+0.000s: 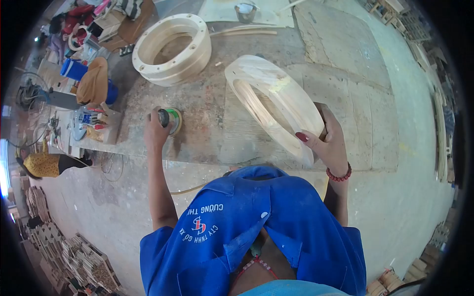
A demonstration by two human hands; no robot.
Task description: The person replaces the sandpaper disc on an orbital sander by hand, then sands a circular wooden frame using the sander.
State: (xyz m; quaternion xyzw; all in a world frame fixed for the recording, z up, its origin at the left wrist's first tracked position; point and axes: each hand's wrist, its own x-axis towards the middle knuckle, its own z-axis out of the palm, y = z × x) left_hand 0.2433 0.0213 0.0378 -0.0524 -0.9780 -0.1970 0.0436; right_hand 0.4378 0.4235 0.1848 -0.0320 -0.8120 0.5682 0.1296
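My left hand (pixel 156 130) is closed around a round palm sander (pixel 174 118) with a black top and a green label, low over the worktable at the left. A pale wooden ring (pixel 279 81) stands tilted on the table to the right of it. My right hand (pixel 330 140) grips the near right side of this ring, the thumb on its face and the other fingers partly hidden behind. Sander and ring are apart. Farther back at the left lies a second, thicker wooden ring (pixel 197 61) with holes around its top rim.
The worktable (pixel 197 143) has worn boards on it. At its left edge are a tray of brushes and tools (pixel 109 123) and a blue container (pixel 74 69). A metal cup (pixel 245 13) and thin wood strips (pixel 247 32) lie at the back. Another person (pixel 44 164) is at the far left.
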